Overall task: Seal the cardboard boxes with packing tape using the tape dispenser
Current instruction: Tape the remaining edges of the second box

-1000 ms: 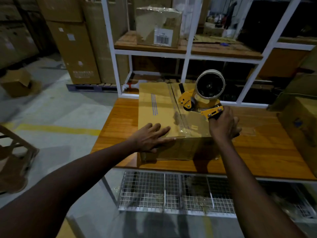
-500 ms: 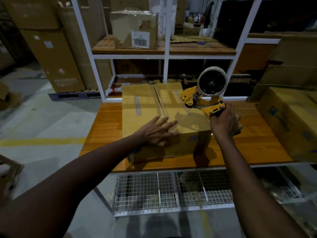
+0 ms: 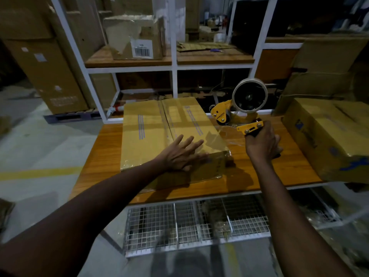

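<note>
A closed brown cardboard box [image 3: 151, 134] lies on the wooden table [image 3: 265, 176], turned a little askew. My left hand [image 3: 182, 154] rests flat on the box's near right part, fingers spread. Clear tape [image 3: 217, 141] covers that corner and stretches off the box's right edge to the yellow tape dispenser [image 3: 238, 110]. My right hand [image 3: 261, 143] grips the dispenser's handle, holding it above the table just right of the box. A roll of tape sits upright on top of the dispenser.
A second cardboard box [image 3: 327, 134] sits at the table's right end. A white shelf frame [image 3: 173, 66] behind the table holds a labelled box [image 3: 135, 37] and flattened cardboard. A wire-mesh shelf [image 3: 191, 222] lies under the table. Tall cartons [image 3: 46, 72] stand at the left.
The dispenser has moved right, off the box's top to beside its right edge, drawing tape with it. My left hand has slid toward the box's near right corner.
</note>
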